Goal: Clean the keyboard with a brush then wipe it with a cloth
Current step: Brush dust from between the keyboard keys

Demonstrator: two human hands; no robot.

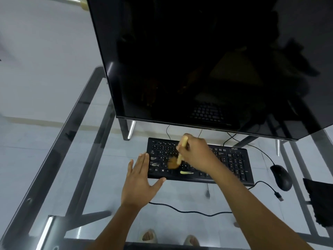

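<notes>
A: Brushing stage, going by the look of it. Right hand (195,153) curling round the pale handle of the brush (178,157), bristles touching the letter keys on the left half of the keyboard (232,165). Left hand (139,183) lying flat, fingers straight and spread, bracing against the keyboard's near-left corner.

B: Worth keeping that brace there and sweeping in short strokes along the rows, probably working toward one end so the dust is not landing on brushed keys. Also lifting that yellowish smear on the space bar.

A: Room?

B: Tight at the back: monitor (198,60) hanging just behind the keyboard. Mouse (281,176) sitting near the right end, loose cable (189,212) trailing across the glass bench (54,159) in front. Dark cloth (319,201) waiting at the far right, well apart, not yet in use. Plenty of open glass on the left.
</notes>
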